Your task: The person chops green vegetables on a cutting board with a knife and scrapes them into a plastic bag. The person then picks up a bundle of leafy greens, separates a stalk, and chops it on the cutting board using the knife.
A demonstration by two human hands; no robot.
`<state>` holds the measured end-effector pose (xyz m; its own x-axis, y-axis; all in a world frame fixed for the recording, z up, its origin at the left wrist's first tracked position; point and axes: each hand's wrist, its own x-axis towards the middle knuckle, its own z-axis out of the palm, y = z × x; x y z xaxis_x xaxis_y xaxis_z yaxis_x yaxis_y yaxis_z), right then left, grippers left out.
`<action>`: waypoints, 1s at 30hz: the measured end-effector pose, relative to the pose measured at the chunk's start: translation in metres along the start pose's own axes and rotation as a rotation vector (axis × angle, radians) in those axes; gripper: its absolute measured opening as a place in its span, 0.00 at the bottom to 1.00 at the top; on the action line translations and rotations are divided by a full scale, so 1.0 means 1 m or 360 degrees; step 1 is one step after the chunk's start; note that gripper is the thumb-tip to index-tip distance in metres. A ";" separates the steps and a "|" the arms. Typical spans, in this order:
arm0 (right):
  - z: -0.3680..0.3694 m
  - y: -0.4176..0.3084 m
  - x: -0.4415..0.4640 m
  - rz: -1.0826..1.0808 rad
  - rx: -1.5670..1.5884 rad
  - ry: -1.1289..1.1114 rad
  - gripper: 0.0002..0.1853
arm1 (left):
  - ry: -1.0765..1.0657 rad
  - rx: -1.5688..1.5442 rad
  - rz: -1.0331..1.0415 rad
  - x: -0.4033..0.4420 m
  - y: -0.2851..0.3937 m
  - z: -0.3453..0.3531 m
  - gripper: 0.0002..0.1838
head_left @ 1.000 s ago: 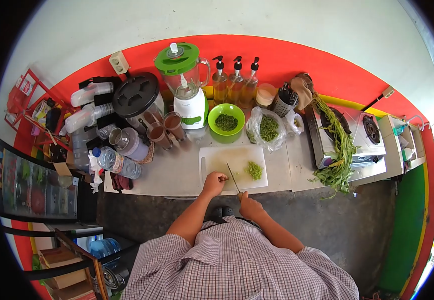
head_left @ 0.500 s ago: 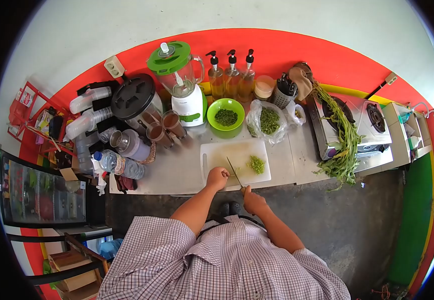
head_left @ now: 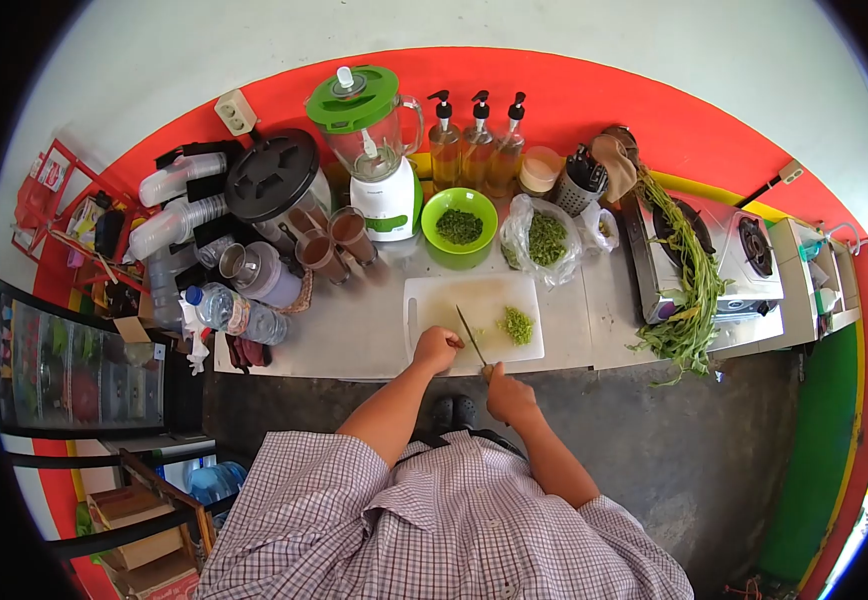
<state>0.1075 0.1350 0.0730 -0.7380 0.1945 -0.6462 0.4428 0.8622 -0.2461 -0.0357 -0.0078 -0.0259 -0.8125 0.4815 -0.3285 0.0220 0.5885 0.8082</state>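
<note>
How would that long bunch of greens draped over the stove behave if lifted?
The bunch of greens would probably hang limp, as it already droops over the front of the stove. It looks light for its length, being mostly thin stems and narrow leaves. Its loose, spread-out ends might trail.

Chkd btn-up shirt (head_left: 454,520), white w/ dk lines; dk shoes (head_left: 454,412).

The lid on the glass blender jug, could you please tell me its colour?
The blender's round plastic lid is green, clearest in the head view.
</note>
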 end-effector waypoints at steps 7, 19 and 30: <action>0.029 0.007 -0.012 0.0065 0.0016 0.0001 0.36 | -0.0019 0.0018 -0.0056 0.004 0.001 0.000 0.11; 0.032 -0.004 -0.005 0.0068 0.0049 -0.0030 0.36 | 0.0009 0.0098 -0.0104 0.004 0.004 0.000 0.12; 0.033 0.002 -0.002 -0.0033 0.0060 -0.0010 0.32 | 0.0076 0.0057 -0.0143 0.002 0.002 0.001 0.08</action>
<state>0.1270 0.1210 0.0497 -0.7438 0.1738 -0.6454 0.4466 0.8476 -0.2865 -0.0363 -0.0048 -0.0252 -0.8390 0.3949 -0.3744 -0.0321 0.6509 0.7585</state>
